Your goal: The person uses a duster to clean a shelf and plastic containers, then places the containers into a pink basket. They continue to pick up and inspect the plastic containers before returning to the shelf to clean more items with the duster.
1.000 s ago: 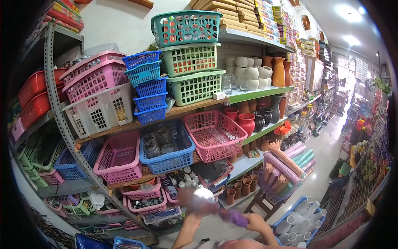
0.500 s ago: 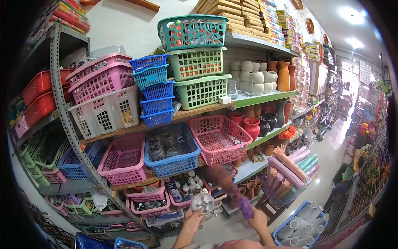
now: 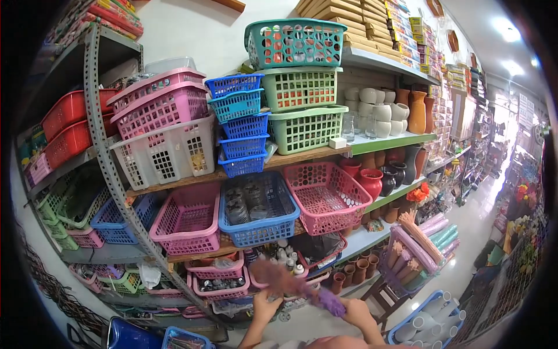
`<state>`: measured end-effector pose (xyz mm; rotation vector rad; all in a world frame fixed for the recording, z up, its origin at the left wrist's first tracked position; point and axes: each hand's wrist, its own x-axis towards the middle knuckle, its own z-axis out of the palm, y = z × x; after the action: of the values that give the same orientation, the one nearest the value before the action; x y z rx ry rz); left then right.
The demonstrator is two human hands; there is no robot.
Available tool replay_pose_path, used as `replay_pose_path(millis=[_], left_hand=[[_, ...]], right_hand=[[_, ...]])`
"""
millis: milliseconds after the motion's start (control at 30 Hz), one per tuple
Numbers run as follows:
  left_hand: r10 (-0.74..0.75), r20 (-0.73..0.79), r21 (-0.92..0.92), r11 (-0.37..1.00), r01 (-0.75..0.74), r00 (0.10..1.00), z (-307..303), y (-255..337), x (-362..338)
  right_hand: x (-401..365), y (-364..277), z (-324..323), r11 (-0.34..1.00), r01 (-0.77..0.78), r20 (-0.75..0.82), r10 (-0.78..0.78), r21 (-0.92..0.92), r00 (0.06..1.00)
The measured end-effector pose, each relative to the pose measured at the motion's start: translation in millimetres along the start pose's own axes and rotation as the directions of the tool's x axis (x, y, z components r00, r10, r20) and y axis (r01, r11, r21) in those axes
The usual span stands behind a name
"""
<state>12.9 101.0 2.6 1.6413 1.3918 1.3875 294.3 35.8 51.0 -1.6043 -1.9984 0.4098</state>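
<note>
My right hand (image 3: 358, 314) is closed around the purple end of a duster (image 3: 330, 302), whose brown head is smeared by motion. The duster reaches across to my left hand (image 3: 265, 308), which is raised with its fingers curled. My left hand grips a clear round container, now mostly hidden behind the duster head. Just above both hands stands a blue basket (image 3: 264, 231) with clear containers inside. A pink basket (image 3: 200, 237) sits to its left, and another pink basket (image 3: 334, 216) to its right.
Lower shelf baskets hold bottles (image 3: 285, 256) close behind my hands. Clay pots (image 3: 360, 269) line the low shelf on the right. A basket of wrapped rolls (image 3: 418, 247) and a blue basket of white vases (image 3: 427, 323) stand right. A metal shelf post (image 3: 110, 157) rises at left.
The duster head has swung left and down, over the container in my left hand. The whole view has shifted slightly, so the shelves appear further right.
</note>
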Motion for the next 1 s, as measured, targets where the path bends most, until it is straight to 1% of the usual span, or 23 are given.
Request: replay_pose_path(millis=[33, 67, 133, 167, 200, 267, 300, 333, 367, 433, 467, 533, 600, 633, 700, 733, 767, 800, 833, 867, 933, 967, 1000], left_hand=[[0.47, 0.023, 0.47, 0.774, -0.425, 0.882, 0.8, -31.8, 9.9], [0.121, 0.023, 0.023, 0.992, -0.122, 0.992, 0.1, 20.9, 3.9], [0.399, 0.086, 0.474, 0.789, -0.389, 0.913, -4.2, -4.8, 13.2], [0.031, -0.001, -0.004, 1.0, -0.031, 1.0, -2.7, 0.0, 5.7], [0.015, -0.06, -0.072, 0.997, -0.019, 0.998, 0.6, 8.0, 7.0], [0.002, -0.047, -0.082, 0.997, -0.006, 0.999, -0.5, 10.5, 7.3], [0.257, -0.04, 0.305, 0.924, -0.233, 0.966, -3.0, 3.3, 11.6], [0.473, 0.064, 0.634, 0.66, -0.402, 0.879, -5.7, -4.4, 14.6], [0.474, 0.063, 0.635, 0.66, -0.402, 0.878, -7.4, -4.2, 14.2], [0.17, 0.016, 0.269, 0.948, -0.168, 0.985, -9.9, -2.1, 11.3], [0.008, 0.045, 0.063, 0.998, -0.01, 0.999, -11.2, 0.8, 8.5], [0.025, 0.053, 0.005, 1.0, -0.025, 0.998, -14.3, 9.2, 9.8], [0.021, 0.114, -0.275, 0.961, 0.011, 0.993, -17.8, 7.7, 8.8], [0.019, 0.116, -0.274, 0.962, 0.014, 0.993, -19.4, 8.1, 7.9], [-0.108, 0.17, -0.81, 0.551, 0.201, 0.98, -21.7, 10.5, 6.2], [-0.112, 0.169, -0.81, 0.551, 0.203, 0.979, -22.4, 9.9, 5.8], [-0.07, 0.243, -0.93, 0.269, 0.253, 0.968, -23.4, 8.8, 5.6], [-0.009, 0.298, -0.954, -0.036, 0.298, 0.955, -25.2, 7.5, 4.3], [-0.019, 0.297, -0.954, -0.034, 0.296, 0.955, -27.2, 6.9, 2.8], [-0.134, 0.332, -0.925, -0.239, 0.295, 0.934, -28.2, 6.9, 2.6], [-0.307, 0.447, -0.771, -0.609, 0.187, 0.84, -26.2, 4.5, 7.9], [-0.348, 0.388, -0.854, -0.485, 0.191, 0.853, -22.3, -4.3, 9.6], [-0.351, 0.387, -0.854, -0.485, 0.189, 0.853, -17.9, -21.4, 8.8]], right_hand=[[-0.8, -3.4, -3.9, 1.0, -0.006, 0.007, 0.006, 0.002, 1.0], [-1.2, -6.4, -8.6, 0.997, 0.056, 0.102, -0.05, -0.049, 0.994], [-2.1, -8.7, -6.4, 0.989, 0.119, 0.205, -0.098, -0.091, 0.974], [0.6, -8.0, -2.6, 0.995, 0.007, 0.076, 0.0, -0.098, 0.997], [2.1, -8.5, -0.7, 0.99, -0.104, -0.052, 0.099, -0.094, 0.994], [3.9, -4.6, -1.0, 0.981, -0.147, -0.035, 0.144, -0.128, 0.989], [2.8, 3.7, -0.2, 0.996, -0.034, 0.046, 0.038, -0.086, 0.998], [2.3, 7.7, 1.2, 0.997, 0.076, 0.123, -0.071, -0.035, 0.99], [3.1, 3.6, -0.5, 0.996, 0.077, 0.123, -0.072, -0.036, 0.99], [5.1, -7.5, -6.4, 0.996, -0.047, 0.077, 0.053, -0.081, 0.996], [6.0, -9.0, -5.2, 0.995, -0.045, 0.078, 0.052, -0.084, 0.996], [10.3, -9.4, -0.9, 0.973, -0.203, -0.004, 0.204, -0.11, 0.979], [12.0, -4.3, 5.3, 0.977, -0.209, 0.018, 0.21, -0.044, 0.977], [11.9, 0.2, 9.0, 0.976, -0.218, 0.043, 0.217, 0.019, 0.975], [10.7, 14.5, 24.1, 0.98, -0.165, 0.085, 0.155, 0.116, 0.984], [10.6, 20.3, 30.6, 0.971, -0.11, 0.119, 0.086, 0.214, 0.989], [12.4, 19.0, 31.8, 0.97, -0.111, 0.124, 0.085, 0.216, 0.989], [14.1, 16.8, 33.1, 0.986, 0.015, 0.117, -0.035, 0.164, 0.992], [15.2, 13.3, 34.1, 0.984, 0.14, 0.117, -0.153, 0.113, 0.981], [17.8, 4.8, 32.6, 0.983, 0.138, 0.124, -0.153, 0.119, 0.98], [26.5, -15.7, 28.5, 0.998, 0.01, -0.074, -0.005, 0.067, 0.997], [30.6, -15.1, 34.8, 0.998, -0.017, -0.116, 0.024, 0.06, 0.993], [31.8, -15.8, 33.8, 0.998, -0.017, -0.112, 0.024, 0.06, 0.993]])
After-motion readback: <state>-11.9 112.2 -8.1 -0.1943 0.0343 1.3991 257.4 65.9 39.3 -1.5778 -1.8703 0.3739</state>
